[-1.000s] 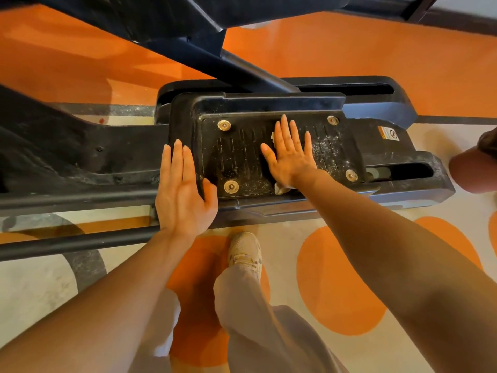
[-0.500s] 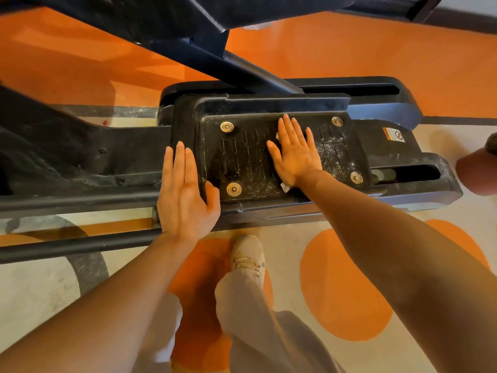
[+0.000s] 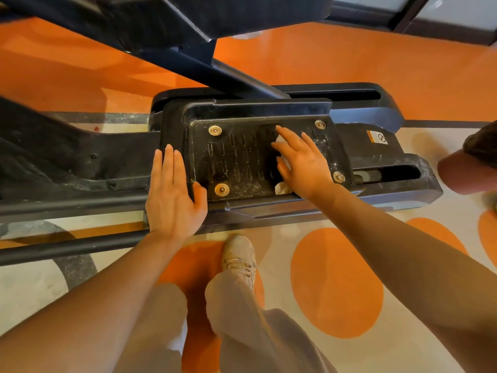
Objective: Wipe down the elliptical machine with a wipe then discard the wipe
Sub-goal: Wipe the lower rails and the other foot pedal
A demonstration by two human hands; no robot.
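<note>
**gymrat_42:** So which step is being worked here? Fingers first, please.

**wipe_watcher:** The right hand's fingers (image 3: 289,146) are spread out nearly straight and pressed flat down on a white wipe (image 3: 283,187), so nothing is really gripped, the wipe is just pinned under the palm. Only scraps of it can be seen: a corner poking out near the fingertips at about 12 o'clock of the hand, and a crumpled bit at about 7 o'clock by the wrist. The right hand (image 3: 302,164) is placed on the right half of the elliptical's foot pedal (image 3: 236,160). The left hand (image 3: 172,196) is laid flat too, fingers straight and together, resting on the pedal's left edge with the thumb on the pedal's near corner. Nothing is held in it; it looks like the pedal is being steadied.

**gymrat_42:** So the wiping is mid-way?

**wipe_watcher:** That's the guess. Pale grit is visible across the ribbed tread, thickest toward 3 o'clock near the bolt (image 3: 338,176) and along the near edge. The next move probably calls for the wipe to be dragged across toward 9 o'clock with steady pressure, then the raised rim and the rail housing (image 3: 403,168) would need doing. Discarding is a way off, and no bin can be seen.
</note>
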